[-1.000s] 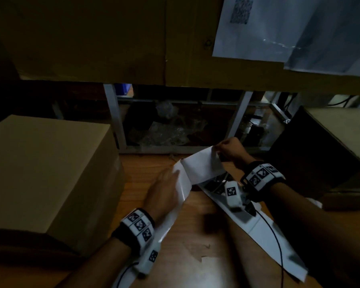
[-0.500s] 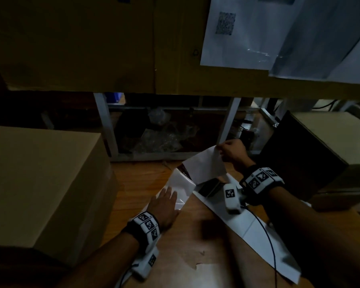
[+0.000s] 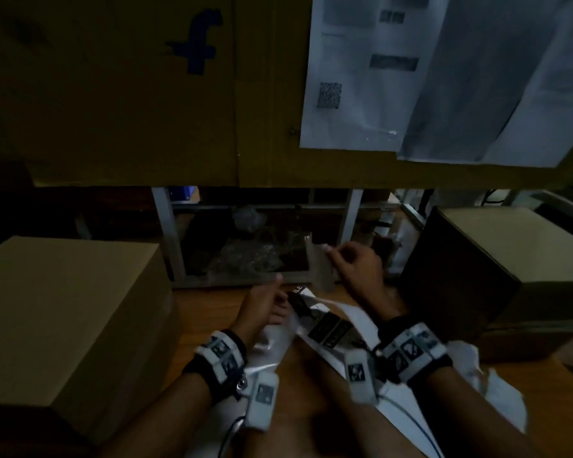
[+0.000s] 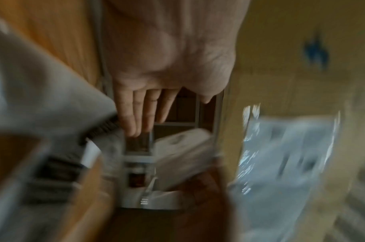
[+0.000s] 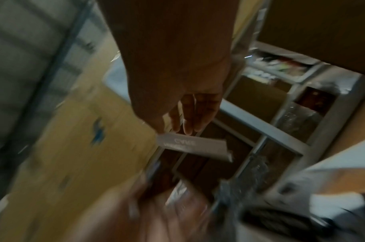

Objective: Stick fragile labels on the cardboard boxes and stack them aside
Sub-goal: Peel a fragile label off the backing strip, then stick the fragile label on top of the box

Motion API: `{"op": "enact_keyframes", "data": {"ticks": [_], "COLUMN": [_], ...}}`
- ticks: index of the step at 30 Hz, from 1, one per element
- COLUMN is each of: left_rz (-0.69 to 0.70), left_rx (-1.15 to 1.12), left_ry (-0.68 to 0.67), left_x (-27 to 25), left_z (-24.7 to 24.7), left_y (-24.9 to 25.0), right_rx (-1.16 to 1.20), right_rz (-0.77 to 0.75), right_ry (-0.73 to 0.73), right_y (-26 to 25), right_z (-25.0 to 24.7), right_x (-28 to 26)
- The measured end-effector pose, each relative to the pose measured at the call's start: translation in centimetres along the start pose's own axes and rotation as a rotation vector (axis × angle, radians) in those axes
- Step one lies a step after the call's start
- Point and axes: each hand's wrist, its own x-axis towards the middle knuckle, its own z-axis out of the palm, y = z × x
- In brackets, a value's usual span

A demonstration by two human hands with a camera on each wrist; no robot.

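Note:
My right hand (image 3: pixel 351 266) pinches a peeled fragile label (image 3: pixel 320 269) and holds it above the far edge of the wooden table (image 3: pixel 205 312). In the right wrist view the label (image 5: pixel 194 145) hangs white from thumb and fingers. The label sheet (image 3: pixel 331 328), white with dark printed labels, lies under both wrists. Beside it hovers my left hand (image 3: pixel 265 305); in the left wrist view its fingers (image 4: pixel 140 111) are straight and hold nothing, next to the sheet (image 4: pixel 42 91). A plain cardboard box (image 3: pixel 63 325) stands at the left, and another box (image 3: pixel 516 259) at the right.
A large carton with a blue mark (image 3: pixel 129 94) and taped paper sheets (image 3: pixel 427 77) hang over the back of the table. Below them is a metal rack (image 3: pixel 166 236) with plastic wrap inside. Crumpled white backing paper (image 3: pixel 487 381) lies at the right front.
My right hand has pulled the label free of the sheet and raised it. My left hand has left the sheet it pressed flat and moved up towards the label.

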Motion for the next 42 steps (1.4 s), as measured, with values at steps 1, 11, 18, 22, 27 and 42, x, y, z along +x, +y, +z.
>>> {"op": "enact_keyframes", "data": {"ticks": [1,11,18,22,27,42], "left_rz": [-0.109,-0.073,0.073,0.146,0.215,0.226], "left_rx": [-0.198,-0.153,-0.073,0.055,0.096,0.418], "left_ry": [-0.040,0.106,0.106,0.003,0.054,0.429], "left_x": [-0.3,-5.1,-11.4,-15.1,-18.3,-19.9], "left_z": [0.1,-1.2,-5.9,-10.3,-15.6,-40.2], "left_y": [1.4,3.3,5.2,7.1,9.4,8.4], "right_rx": [-0.032,-0.097,0.198,0.450,0.767,0.807], "right_rz": [-0.060,-0.427,-0.227,0.067,0.169,0.119], "right_ry": [-0.013,-0.282,-0.210,-0.204,-0.362,-0.160], "right_y": [-0.1,0.0,-2.3,-6.6,-13.6,-28.5], "right_z": [0.2,1.3,0.8,1.8,4.3,14.3], "right_x": [-1.3,-12.1,-15.7,-15.1,-15.7,-16.9]}}
